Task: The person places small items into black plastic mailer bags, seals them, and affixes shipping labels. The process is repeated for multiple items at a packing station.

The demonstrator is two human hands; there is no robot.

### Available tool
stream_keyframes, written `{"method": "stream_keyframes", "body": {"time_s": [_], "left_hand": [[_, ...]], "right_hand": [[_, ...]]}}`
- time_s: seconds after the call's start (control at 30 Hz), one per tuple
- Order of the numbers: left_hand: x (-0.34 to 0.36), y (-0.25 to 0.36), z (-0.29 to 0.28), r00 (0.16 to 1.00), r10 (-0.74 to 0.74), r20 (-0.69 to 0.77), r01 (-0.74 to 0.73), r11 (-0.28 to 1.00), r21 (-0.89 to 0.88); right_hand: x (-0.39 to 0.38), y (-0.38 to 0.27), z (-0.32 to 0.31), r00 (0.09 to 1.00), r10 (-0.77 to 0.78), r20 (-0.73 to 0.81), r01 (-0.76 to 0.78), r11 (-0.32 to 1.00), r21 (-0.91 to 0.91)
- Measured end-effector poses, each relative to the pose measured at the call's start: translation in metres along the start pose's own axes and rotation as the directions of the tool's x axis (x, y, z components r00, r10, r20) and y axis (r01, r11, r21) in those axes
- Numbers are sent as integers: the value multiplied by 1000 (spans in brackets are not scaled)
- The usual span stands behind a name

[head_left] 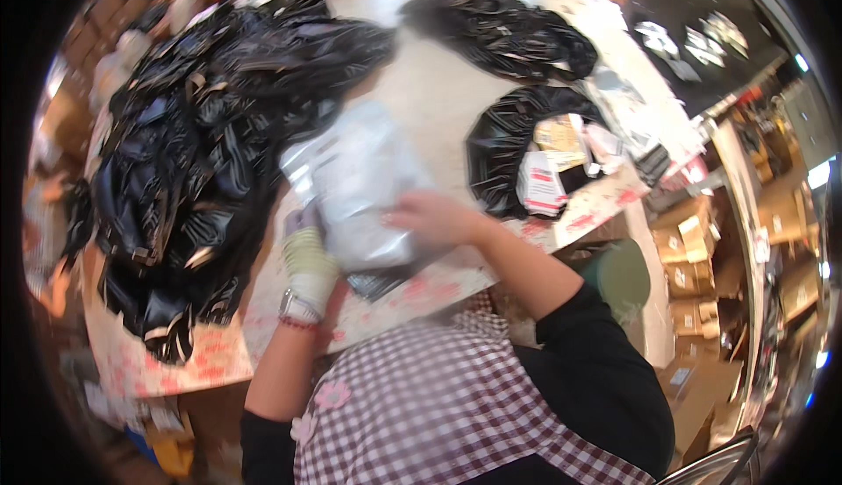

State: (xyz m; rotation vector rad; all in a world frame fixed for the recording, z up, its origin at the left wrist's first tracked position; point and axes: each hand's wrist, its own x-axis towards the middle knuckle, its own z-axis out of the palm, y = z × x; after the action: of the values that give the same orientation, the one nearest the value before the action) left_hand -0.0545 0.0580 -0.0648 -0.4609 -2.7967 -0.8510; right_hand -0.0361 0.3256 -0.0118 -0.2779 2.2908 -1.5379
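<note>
A pale, shiny plastic bag point(355, 169) lies in front of me at the table's near side, blurred by motion. Along its lower left edge, my left hand point(309, 253), in a light glove, grips it with the fingers partly hidden. Bare and smeared by motion, my right hand point(434, 219) rests over the bag's right part; I cannot make out how its fingers are set. Something dark shows beneath the bag's near end. To the left, a large heap of glossy black gathered items point(215, 139) reaches close to the bag.
Another black pile point(504, 29) lies at the back of the table point(430, 82). On the right, a black gathered ring point(495, 152) has labelled papers point(542, 182) on it. A green round stool point(624, 276) stands by the table's right edge, near cardboard boxes point(693, 318) on shelving.
</note>
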Motion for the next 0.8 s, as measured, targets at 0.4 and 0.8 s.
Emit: {"method": "stream_keyframes", "body": {"time_s": [0.4, 0.8], "left_hand": [[-10, 29, -8, 996, 76, 48, -84, 978, 191], [57, -7, -84, 988, -86, -128, 150, 736, 660]], "right_hand": [[-113, -111, -272, 160, -277, -947, 792, 608, -44], [-60, -5, 26, 889, -452, 75, 342, 544, -766]]}}
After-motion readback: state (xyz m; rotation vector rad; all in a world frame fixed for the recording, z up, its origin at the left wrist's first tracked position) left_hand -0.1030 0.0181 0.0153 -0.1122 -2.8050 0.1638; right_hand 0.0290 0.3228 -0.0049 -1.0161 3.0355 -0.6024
